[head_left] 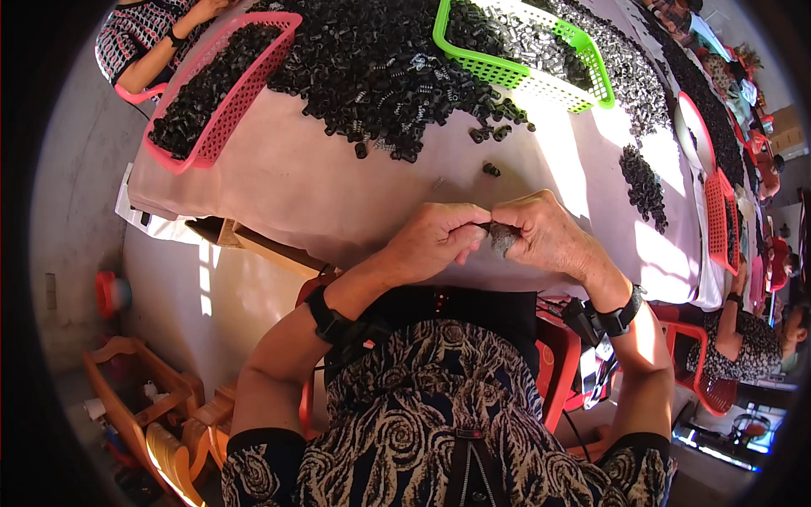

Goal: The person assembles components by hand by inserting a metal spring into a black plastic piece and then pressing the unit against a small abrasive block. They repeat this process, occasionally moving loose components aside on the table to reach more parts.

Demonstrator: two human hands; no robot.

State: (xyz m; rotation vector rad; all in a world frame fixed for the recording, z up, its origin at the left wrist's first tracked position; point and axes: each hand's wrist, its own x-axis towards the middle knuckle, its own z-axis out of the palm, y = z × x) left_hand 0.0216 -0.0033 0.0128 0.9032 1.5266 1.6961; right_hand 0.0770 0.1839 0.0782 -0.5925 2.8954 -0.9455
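My left hand and my right hand meet at the near edge of the table, fingertips almost touching. Both are closed in a pinch. A small dark part shows between the fingertips, mostly hidden by my left thumb and finger. Tucked under the fingers of my right hand is a grey clump, perhaps of small springs; its pieces are too fine to tell apart. Just beyond the hands lie a single black cylindrical piece and a small pale coil spring.
A large heap of small black parts, with springs among them, covers the far middle. A pink basket of black parts stands left, a green basket of parts far right. A red basket sits at the right edge. Other people sit around the table.
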